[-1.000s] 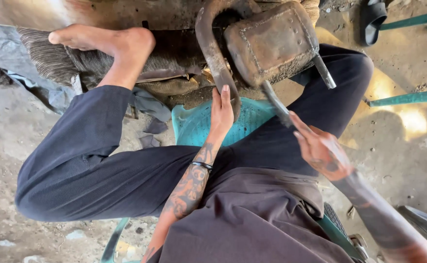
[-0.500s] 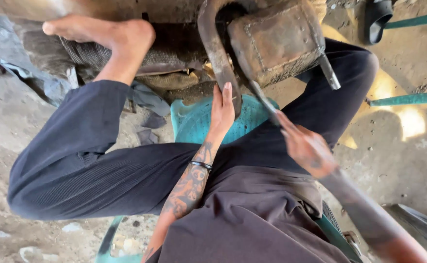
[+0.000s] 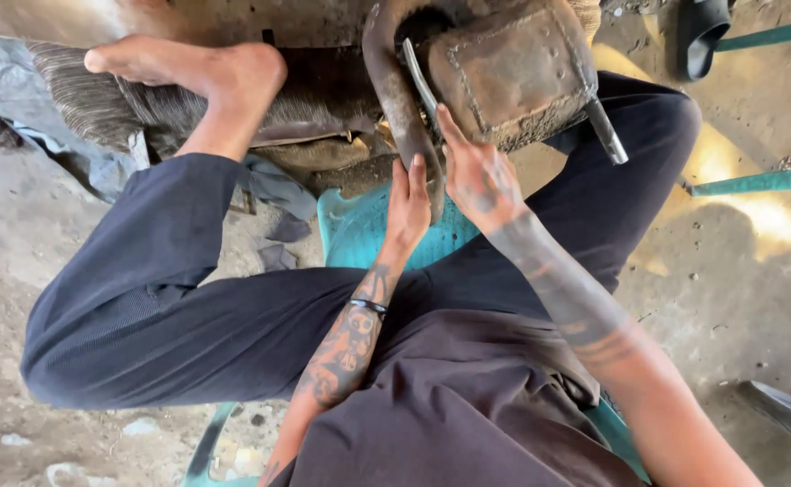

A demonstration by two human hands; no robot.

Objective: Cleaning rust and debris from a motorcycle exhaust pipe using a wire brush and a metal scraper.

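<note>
Right hand (image 3: 478,177): we have swung it up from the right thigh, fingers gripping the metal rod (image 3: 419,77).
Left hand (image 3: 408,206): fingers still flat on the curved pipe (image 3: 394,99).
Rusty box (image 3: 513,68): between our knees.

Dusty concrete floor (image 3: 747,298), grey cloth (image 3: 17,99) at ten o'clock, teal plastic stool (image 3: 359,230) centre (mostly hidden), black sandal (image 3: 702,27) at one o'clock
</note>
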